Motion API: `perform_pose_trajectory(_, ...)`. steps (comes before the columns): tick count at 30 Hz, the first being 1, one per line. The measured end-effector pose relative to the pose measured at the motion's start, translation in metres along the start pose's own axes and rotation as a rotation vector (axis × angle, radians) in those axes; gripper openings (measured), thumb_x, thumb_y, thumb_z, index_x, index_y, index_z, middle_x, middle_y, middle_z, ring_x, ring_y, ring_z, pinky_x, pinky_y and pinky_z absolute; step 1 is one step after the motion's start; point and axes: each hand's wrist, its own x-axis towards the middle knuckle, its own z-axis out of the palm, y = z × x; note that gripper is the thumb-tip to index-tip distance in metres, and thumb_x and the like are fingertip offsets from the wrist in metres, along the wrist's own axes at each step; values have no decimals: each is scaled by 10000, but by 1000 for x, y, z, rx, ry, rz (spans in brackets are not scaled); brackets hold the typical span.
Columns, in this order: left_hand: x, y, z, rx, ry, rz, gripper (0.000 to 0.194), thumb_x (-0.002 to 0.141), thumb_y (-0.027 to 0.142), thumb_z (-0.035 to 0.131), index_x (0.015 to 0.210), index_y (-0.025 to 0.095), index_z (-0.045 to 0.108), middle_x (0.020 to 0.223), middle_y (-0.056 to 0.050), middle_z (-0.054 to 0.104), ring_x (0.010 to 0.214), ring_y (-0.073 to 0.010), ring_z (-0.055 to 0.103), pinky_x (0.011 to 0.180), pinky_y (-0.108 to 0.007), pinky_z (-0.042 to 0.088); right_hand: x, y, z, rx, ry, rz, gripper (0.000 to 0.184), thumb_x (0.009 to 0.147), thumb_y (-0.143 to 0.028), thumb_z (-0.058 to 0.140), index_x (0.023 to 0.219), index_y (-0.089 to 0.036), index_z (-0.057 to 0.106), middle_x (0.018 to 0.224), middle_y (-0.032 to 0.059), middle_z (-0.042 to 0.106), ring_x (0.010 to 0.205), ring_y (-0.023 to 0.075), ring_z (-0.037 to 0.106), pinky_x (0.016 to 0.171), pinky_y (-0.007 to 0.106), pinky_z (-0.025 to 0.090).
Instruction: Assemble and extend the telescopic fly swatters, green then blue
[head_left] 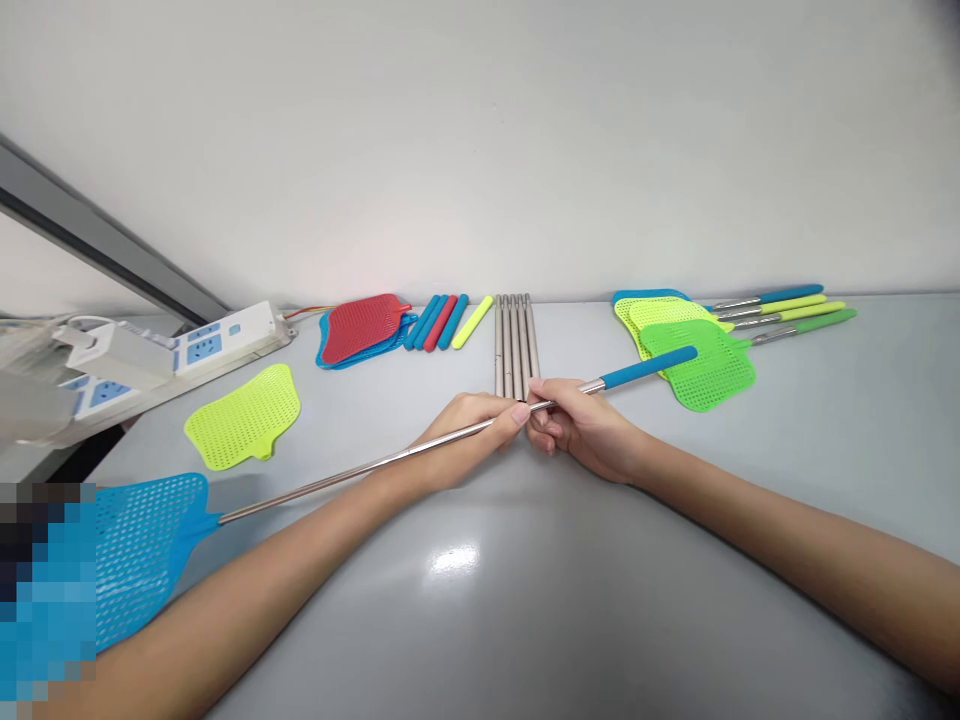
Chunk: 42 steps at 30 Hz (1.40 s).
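A blue fly swatter (154,545) with an extended metal rod slants across the table, its mesh head at the lower left and its blue handle grip (649,367) at the upper right. My left hand (476,430) is closed round the rod near the middle, thumb lying along it. Just beside it, my right hand (581,425) pinches the rod close to the blue grip, its fingers curled underneath. Directly beyond both hands lie several bare metal rods (514,345) side by side.
Several foam grips (439,322) lie left of the rods, beside red and blue swatter heads (365,330). A yellow swatter head (247,418) rests nearer me. Complete swatters (709,365) are stacked at right. Power strips (202,348) stand at far left; a wall (495,150) rises behind.
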Motion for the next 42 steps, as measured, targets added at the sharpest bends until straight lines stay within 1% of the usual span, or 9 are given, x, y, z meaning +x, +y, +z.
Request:
perform_pose_trajectory(10,0,-1,-1,4,1,3,454,874,390,313,584,143,559,563,32,462,540,-73,410,535,-183,309,0,0,0,5,-7,-3,356,781,-328,466,471,-156,435,416,-50,339,423,85,403,449,226,290)
perform_pose_trajectory(14,0,-1,0,2,0,6,462,874,395,308,583,140,562,572,25,481,549,-77,422,546,-185,317,0,1,-1,3,-10,-6,354,778,-335,468,474,-157,440,421,-49,345,426,85,404,454,227,292)
perform_pose_trajectory(20,0,-1,0,25,-3,-11,470,870,420,292,643,147,600,565,22,455,549,-89,414,545,-198,317,0,1,-1,3,-14,-10,352,779,-338,470,478,-158,439,426,-49,345,428,87,403,456,230,287)
perform_pose_trajectory(30,0,-1,0,40,-2,-17,455,871,396,298,631,148,594,570,28,466,551,-84,422,553,-192,323,0,1,0,11,-11,-13,344,786,-324,462,485,-158,447,427,-47,341,427,90,402,450,234,290)
perform_pose_trajectory(42,0,0,0,55,-3,-6,480,871,421,285,616,138,578,575,16,467,557,-90,424,548,-195,326,0,1,0,3,-8,-8,338,777,-332,466,486,-160,449,419,-48,346,425,89,395,448,231,288)
